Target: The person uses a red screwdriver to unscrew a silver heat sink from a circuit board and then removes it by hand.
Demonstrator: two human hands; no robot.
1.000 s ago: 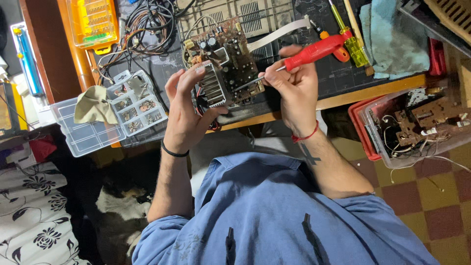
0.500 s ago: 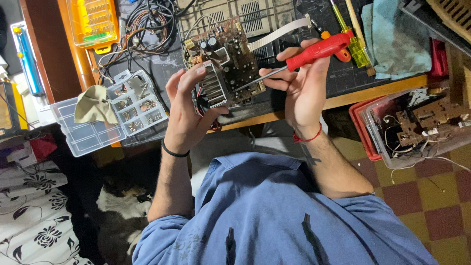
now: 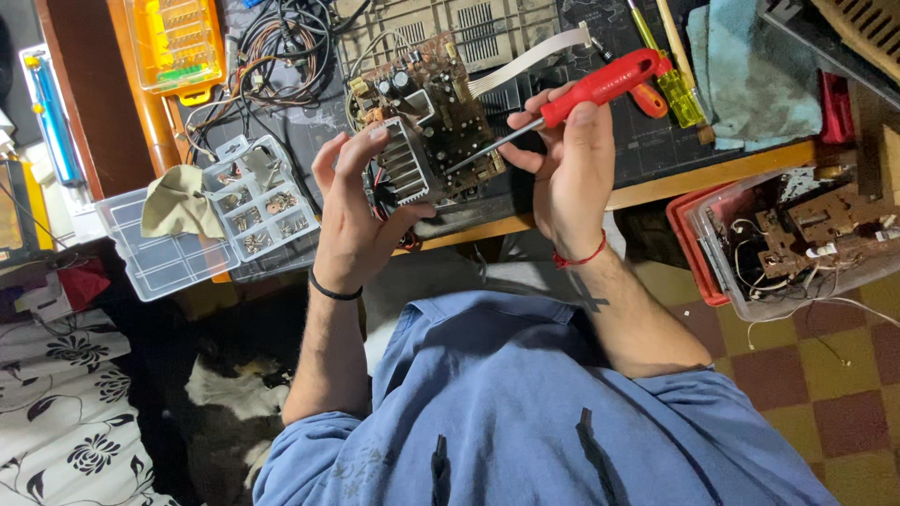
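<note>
1. Clear plastic parts organiser (image 3: 187, 234), far left, lid flipped open, overhanging the bench edge. Small compartments w/ screws and bits; tan cloth (image 3: 178, 201) draped over one corner. Risk: a knock w/ the elbow could tip it and spill fasteners to the floor.

2. Orange bit case (image 3: 178, 42), top left, shut, next to a tangle of cables (image 3: 281, 56). Risk: loose leads could snag the board if it's pulled back.

3. Left hand (image 3: 352, 220), thumb and fingers spread, then clamped round the finned heatsink end of the circuit board (image 3: 427, 126). Board is held tilted just above the bench's front edge, not resting flat. White ribbon cable (image 3: 530, 58) runs off its top right. Risk: grip is on one end only; push from the tool could twist the board out, or strain the ribbon.

4. Red-handled screwdriver (image 3: 600, 86), shaft angled down-left, tip on the board's component side near the heatsink; can't tell exactly which part it touches. Risk: tip slip may gouge traces, bend parts or jab the left hand's fingers (image 3: 380, 136), which sit close by.

5. Right hand (image 3: 572, 169), fingers curled shut on the red handle, thumb along it. Red thread at the wrist.

6. Yellow-handled screwdriver (image 3: 677, 89) and blue-green cloth (image 3: 759, 80), upper right on the mat. Well apart from the work.

7. Clear bin in a red tray (image 3: 689, 244), right, lower down, w/ brown boards and wires. Risk: low.
</note>
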